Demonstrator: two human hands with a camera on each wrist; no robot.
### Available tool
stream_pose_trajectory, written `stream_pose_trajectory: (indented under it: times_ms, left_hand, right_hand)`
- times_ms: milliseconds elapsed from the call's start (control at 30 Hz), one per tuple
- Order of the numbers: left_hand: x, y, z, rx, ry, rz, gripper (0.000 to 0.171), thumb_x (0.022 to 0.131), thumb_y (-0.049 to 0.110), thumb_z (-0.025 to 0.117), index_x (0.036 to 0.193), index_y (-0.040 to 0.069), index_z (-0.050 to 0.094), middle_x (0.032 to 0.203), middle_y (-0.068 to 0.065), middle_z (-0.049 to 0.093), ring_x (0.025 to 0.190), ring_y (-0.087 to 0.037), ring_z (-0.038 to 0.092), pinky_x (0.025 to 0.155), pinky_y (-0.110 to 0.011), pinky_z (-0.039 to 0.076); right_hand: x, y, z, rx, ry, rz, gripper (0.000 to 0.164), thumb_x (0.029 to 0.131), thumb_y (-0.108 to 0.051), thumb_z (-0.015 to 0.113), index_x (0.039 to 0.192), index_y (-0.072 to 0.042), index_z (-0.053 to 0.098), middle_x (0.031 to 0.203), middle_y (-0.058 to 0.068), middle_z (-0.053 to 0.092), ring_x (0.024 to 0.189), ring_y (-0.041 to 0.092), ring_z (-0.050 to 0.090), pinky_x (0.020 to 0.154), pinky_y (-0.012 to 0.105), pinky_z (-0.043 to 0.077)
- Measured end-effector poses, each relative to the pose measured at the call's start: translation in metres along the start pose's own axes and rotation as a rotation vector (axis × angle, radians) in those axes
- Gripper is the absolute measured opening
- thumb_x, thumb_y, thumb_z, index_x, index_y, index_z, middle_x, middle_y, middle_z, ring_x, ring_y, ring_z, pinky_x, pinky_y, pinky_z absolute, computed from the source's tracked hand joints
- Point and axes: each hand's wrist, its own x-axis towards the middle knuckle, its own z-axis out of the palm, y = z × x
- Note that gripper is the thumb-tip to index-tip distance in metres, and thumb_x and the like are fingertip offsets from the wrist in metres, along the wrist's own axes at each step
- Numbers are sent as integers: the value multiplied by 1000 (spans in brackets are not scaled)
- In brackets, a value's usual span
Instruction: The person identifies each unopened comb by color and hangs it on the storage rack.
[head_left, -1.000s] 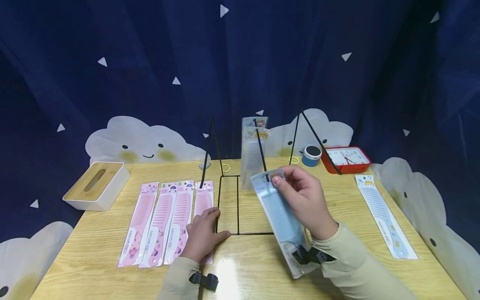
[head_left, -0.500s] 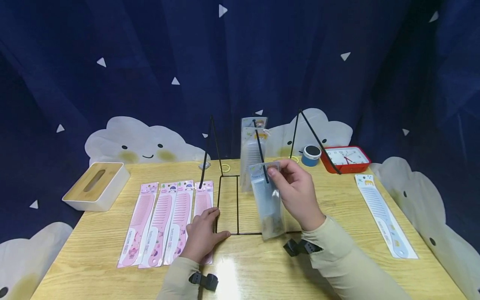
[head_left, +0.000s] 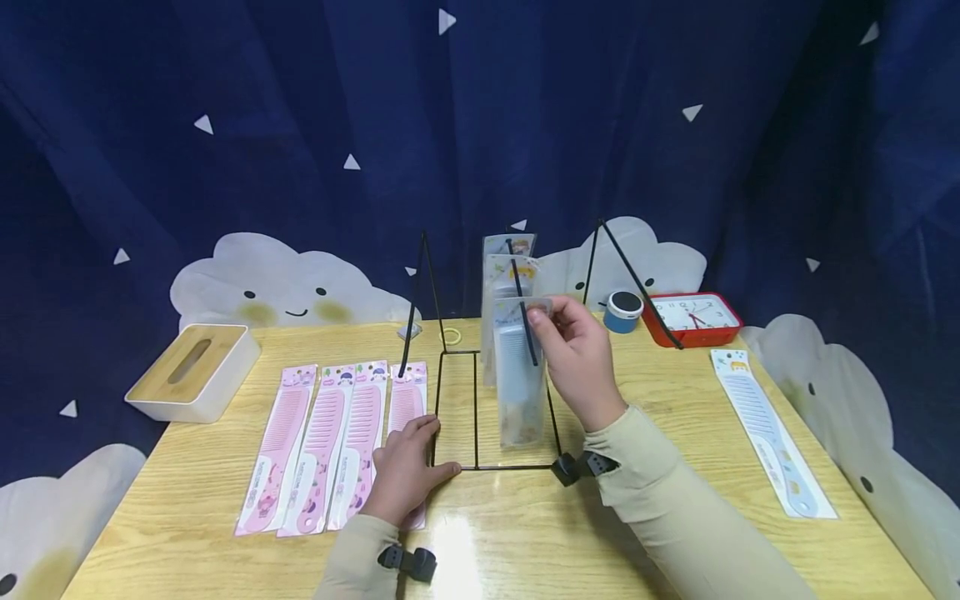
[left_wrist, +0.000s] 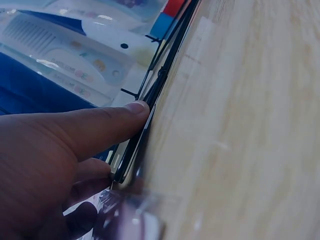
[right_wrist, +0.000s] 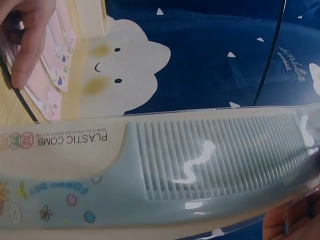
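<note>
My right hand (head_left: 581,358) pinches the upper right corner of a light blue plastic comb (head_left: 520,383) in a clear packet. The packet's top is at the middle rod (head_left: 529,337) of a black wire rack (head_left: 476,408), with the rod's tip in front of it. Farther back on that rod hang other packaged combs (head_left: 510,271). In the right wrist view, the blue comb (right_wrist: 215,155) fills the foreground. My left hand (head_left: 405,471) rests at the front left corner of the rack's base. Its extended thumb (left_wrist: 115,122) presses on the wire in the left wrist view.
Several packaged pink combs (head_left: 285,450) lie on the left of the table, one partly under my left hand. One packaged blue comb (head_left: 772,437) lies at the right. A tissue box (head_left: 195,375), a blue cylinder (head_left: 622,312) and a red clock (head_left: 693,321) stand behind.
My right hand has moved the packaged blue comb back and left along the middle rod, and the packet now hangs nearly straight. The left hand has stayed at the rack's corner.
</note>
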Motion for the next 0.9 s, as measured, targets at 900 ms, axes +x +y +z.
stream_pose_trajectory:
  times_ms: [900]
  left_hand:
    - [0,-2,2,1,3,6,76,75,39,86,137,4,60,145,-6,54,117,-33,52,81,-49,34]
  right_hand:
    - [11,40,-28,-154,89,55,20,97,-13,66,111,1,70,100,12,70,88,10,61,79,23,46]
